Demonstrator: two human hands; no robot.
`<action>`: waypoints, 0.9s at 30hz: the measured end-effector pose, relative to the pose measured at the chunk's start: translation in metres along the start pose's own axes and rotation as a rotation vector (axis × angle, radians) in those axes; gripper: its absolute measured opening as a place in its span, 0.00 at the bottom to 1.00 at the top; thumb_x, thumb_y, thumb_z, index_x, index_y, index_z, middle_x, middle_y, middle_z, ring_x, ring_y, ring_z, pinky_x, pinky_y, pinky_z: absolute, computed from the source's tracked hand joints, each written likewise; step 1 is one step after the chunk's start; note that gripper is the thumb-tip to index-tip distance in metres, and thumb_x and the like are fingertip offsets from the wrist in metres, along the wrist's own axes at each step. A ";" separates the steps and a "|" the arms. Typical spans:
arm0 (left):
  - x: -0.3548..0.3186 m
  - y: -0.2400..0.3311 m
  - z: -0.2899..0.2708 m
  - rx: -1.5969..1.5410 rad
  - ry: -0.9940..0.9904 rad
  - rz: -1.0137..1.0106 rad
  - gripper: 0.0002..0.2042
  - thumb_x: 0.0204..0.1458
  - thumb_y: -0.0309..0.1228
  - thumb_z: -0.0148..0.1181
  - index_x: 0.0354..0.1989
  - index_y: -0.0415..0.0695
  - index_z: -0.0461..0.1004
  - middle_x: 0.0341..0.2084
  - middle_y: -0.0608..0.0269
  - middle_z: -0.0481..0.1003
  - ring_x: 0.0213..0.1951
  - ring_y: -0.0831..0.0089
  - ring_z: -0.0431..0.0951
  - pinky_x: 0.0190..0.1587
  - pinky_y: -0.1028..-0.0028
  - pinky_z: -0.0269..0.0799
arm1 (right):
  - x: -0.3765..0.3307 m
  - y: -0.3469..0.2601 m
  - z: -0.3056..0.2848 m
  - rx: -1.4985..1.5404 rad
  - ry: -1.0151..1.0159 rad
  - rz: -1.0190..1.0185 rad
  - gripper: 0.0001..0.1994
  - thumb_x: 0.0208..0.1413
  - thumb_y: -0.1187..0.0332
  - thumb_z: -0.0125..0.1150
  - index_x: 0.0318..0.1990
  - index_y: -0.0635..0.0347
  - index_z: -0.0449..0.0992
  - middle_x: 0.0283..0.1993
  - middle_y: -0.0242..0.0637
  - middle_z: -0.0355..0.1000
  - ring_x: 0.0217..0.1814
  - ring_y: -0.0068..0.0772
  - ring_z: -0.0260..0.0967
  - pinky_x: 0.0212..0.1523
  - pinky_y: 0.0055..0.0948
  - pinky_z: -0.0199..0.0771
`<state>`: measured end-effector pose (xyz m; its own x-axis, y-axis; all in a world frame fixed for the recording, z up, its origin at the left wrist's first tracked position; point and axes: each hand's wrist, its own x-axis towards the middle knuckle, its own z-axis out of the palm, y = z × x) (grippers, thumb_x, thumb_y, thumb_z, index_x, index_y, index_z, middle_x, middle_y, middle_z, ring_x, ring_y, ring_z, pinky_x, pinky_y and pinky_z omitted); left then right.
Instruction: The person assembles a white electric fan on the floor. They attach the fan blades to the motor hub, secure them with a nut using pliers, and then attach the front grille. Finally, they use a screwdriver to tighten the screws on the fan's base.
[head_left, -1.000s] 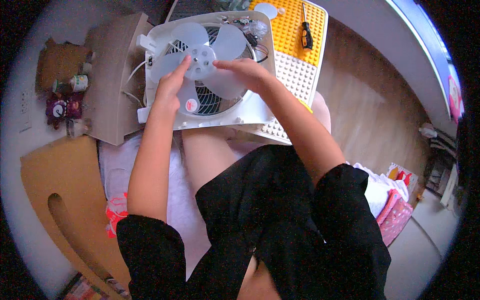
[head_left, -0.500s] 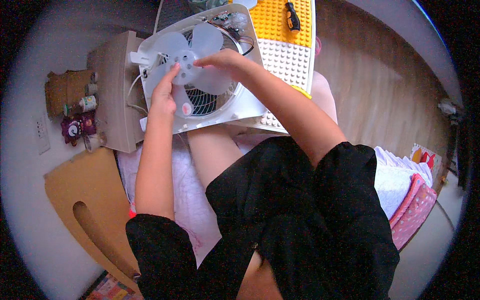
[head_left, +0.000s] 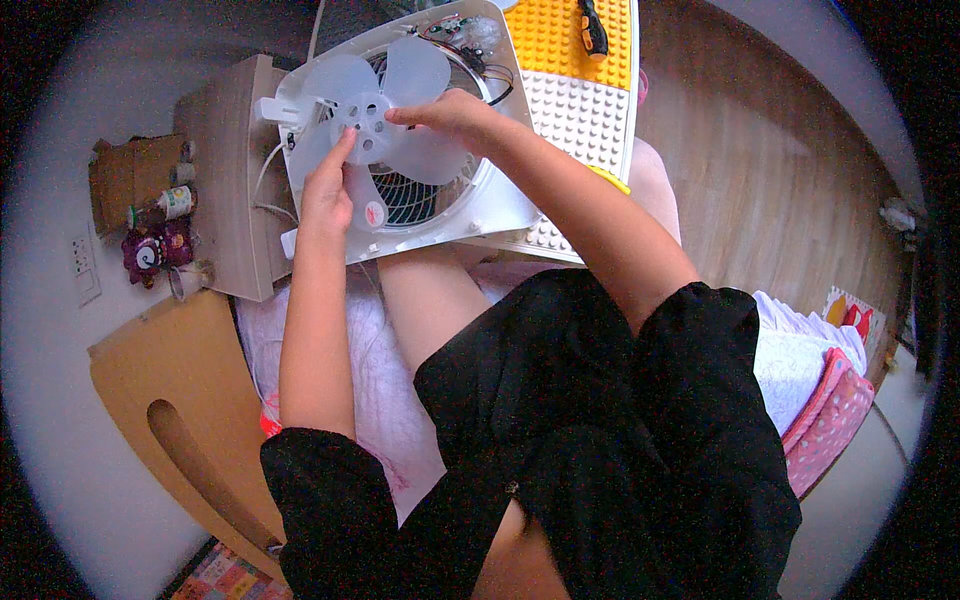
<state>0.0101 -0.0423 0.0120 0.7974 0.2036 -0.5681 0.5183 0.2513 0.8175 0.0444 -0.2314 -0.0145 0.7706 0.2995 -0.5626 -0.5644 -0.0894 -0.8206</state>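
A white box fan housing [head_left: 500, 205] lies flat across my knees with its translucent white blade wheel [head_left: 375, 105] facing up and a dark grille under it. My left hand [head_left: 325, 190] rests on the lower left blade, its index finger touching the hub. My right hand [head_left: 445, 112] pinches the hub's right side from above. Exposed wires and a small circuit board [head_left: 462, 30] show at the housing's far corner.
A yellow and white studded baseplate [head_left: 580, 95] lies under the fan, with a black-handled screwdriver [head_left: 593, 28] on it. A low wooden shelf [head_left: 225, 170] stands at left with small bottles and a toy beside it. Cardboard sheet [head_left: 180, 410] lower left; pink bedding right.
The view has shifted, so the fan sits higher and nearer in the picture. Both hands have stayed at the blade hub, the right fingers closing more on its right side.
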 end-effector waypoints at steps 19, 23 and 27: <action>0.007 -0.009 0.000 -0.092 -0.032 -0.169 0.22 0.46 0.37 0.63 0.49 0.46 0.66 0.43 0.64 0.72 0.47 0.69 0.70 0.51 0.68 0.65 | 0.020 -0.006 -0.003 -0.467 0.053 -0.006 0.35 0.29 0.37 0.62 0.31 0.66 0.78 0.39 0.49 0.72 0.43 0.43 0.70 0.45 0.32 0.68; 0.006 -0.019 -0.006 -0.104 -0.019 -0.112 0.23 0.45 0.39 0.64 0.48 0.45 0.68 0.44 0.64 0.72 0.44 0.69 0.71 0.49 0.68 0.66 | 0.006 -0.028 -0.006 -0.682 0.007 -0.025 0.39 0.32 0.34 0.58 0.36 0.68 0.76 0.41 0.52 0.72 0.45 0.48 0.70 0.46 0.34 0.68; 0.012 -0.018 -0.004 0.054 0.055 -0.079 0.26 0.43 0.40 0.66 0.48 0.38 0.68 0.44 0.59 0.71 0.44 0.69 0.70 0.45 0.70 0.67 | 0.008 -0.032 -0.004 -0.792 0.084 -0.022 0.41 0.31 0.32 0.58 0.37 0.69 0.76 0.41 0.53 0.72 0.45 0.49 0.70 0.46 0.36 0.69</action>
<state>0.0094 -0.0401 -0.0101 0.7356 0.2373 -0.6345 0.5963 0.2178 0.7727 0.0698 -0.2298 0.0063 0.8167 0.2395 -0.5250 -0.1946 -0.7422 -0.6413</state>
